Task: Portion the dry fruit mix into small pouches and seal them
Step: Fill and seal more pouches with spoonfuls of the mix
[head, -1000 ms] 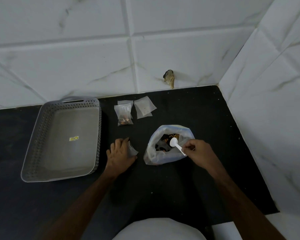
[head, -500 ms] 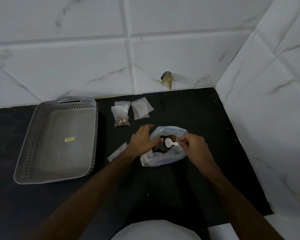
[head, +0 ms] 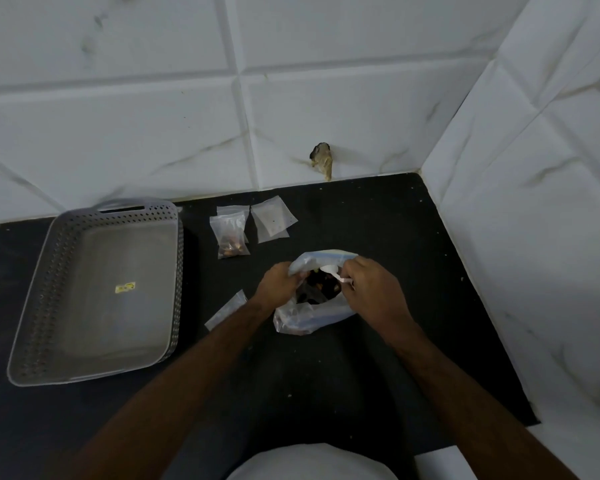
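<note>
A large clear plastic bag of dry fruit mix (head: 309, 315) lies open in the middle of the black counter. My left hand (head: 278, 284) grips the bag's left rim. My right hand (head: 371, 287) holds the right rim together with a small white spoon (head: 335, 273), whose bowl sits over the dark mix. A small empty pouch (head: 226, 309) lies flat just left of my left forearm. Behind the bag, a small pouch with some mix in it (head: 230, 235) lies on the counter, and empty pouches (head: 272, 220) lie to its right.
A grey perforated plastic basket (head: 49, 271) stands on the left of the counter, with only a yellow sticker inside. White marble-look tiled walls close off the back and the right side. A small hole (head: 323, 161) breaks the back wall.
My left hand let go of the small pouch, leaving it on the counter, and moved right to the big bag's rim. My right hand shifted onto the bag's right rim with the spoon.
</note>
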{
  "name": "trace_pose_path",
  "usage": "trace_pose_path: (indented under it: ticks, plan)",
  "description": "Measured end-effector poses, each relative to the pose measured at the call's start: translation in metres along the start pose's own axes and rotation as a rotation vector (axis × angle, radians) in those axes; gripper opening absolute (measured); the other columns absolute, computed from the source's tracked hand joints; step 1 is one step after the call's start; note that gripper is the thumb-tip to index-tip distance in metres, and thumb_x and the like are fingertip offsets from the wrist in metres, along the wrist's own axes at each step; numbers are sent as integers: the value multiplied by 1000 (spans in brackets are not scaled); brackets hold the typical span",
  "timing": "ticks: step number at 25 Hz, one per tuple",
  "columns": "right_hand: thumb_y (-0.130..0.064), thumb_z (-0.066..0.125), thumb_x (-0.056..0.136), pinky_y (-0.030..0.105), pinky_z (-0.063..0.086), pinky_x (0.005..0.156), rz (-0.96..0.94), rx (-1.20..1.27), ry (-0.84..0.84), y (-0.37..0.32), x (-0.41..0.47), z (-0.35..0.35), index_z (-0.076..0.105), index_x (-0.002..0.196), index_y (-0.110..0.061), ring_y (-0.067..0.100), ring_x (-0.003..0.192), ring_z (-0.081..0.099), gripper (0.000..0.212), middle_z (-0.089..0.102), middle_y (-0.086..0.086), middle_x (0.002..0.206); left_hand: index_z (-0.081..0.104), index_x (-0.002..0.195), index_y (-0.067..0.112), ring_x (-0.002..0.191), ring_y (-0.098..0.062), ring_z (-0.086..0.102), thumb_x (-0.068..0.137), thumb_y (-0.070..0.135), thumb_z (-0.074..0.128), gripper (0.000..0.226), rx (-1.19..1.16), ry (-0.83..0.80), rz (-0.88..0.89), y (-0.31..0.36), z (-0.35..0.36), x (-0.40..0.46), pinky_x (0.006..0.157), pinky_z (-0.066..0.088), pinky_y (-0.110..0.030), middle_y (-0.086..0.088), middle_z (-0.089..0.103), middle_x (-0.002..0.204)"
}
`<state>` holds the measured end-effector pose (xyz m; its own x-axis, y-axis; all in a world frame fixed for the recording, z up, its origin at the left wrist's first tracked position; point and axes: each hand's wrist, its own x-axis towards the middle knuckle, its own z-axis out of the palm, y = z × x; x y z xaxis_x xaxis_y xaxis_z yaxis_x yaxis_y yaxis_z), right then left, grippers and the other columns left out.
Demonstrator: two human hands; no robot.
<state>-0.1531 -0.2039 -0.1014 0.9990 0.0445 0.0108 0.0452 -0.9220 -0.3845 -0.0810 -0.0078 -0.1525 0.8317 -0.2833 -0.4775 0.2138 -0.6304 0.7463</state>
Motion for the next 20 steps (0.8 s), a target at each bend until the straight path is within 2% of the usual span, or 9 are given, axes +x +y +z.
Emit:
trace_pose_path:
  ticks: [6, 8, 12, 17, 20]
  plan:
    - [-16, 63, 94, 27, 53, 81, 97, -32, -48, -9, -1, 6, 71, 109, -19, 14, 94, 64, 18, 67, -2, 103, 74, 100, 3, 93, -31, 71, 98, 26, 60, 27, -165, 19, -43, -4, 4, 0, 87, 55, -47, -19, 74, 98]
    - [-14, 59, 97, 29, 54, 86, 168, 53, -103, -12, 0, 8, 72, 114, -18, 14, 98, 66, 22, 71, -2, 106, 73, 97, -3, 84, -27, 69, 96, 26, 59, 32, -264, 41, -43, -2, 6, -2, 84, 56, -46, -20, 72, 91]
    - [-12, 60, 96, 32, 55, 90, 280, 155, -170, -15, 4, 7, 72, 111, -17, 15, 100, 67, 21, 72, -2, 104, 69, 105, -10, 76, -23, 73, 103, 5, 49, 25, -566, -2, -27, 9, 10, -13, 71, 61, -31, -19, 72, 87]
    - [-9, 60, 91, 33, 57, 84, 333, 192, -116, -10, 3, -1, 76, 106, -17, 13, 92, 69, 23, 74, -3, 100, 61, 114, -14, 82, -35, 72, 104, 1, 47, 24, -717, 8, -22, 14, 12, -13, 70, 63, -38, -27, 70, 94]
    - [-6, 63, 89, 31, 58, 84, 431, 333, -155, -5, 3, 0, 76, 100, -17, 7, 87, 68, 21, 73, -8, 92, 62, 116, -12, 86, -30, 73, 104, 4, 50, 23, -692, -33, -12, 11, 12, -14, 73, 63, -32, -26, 71, 101]
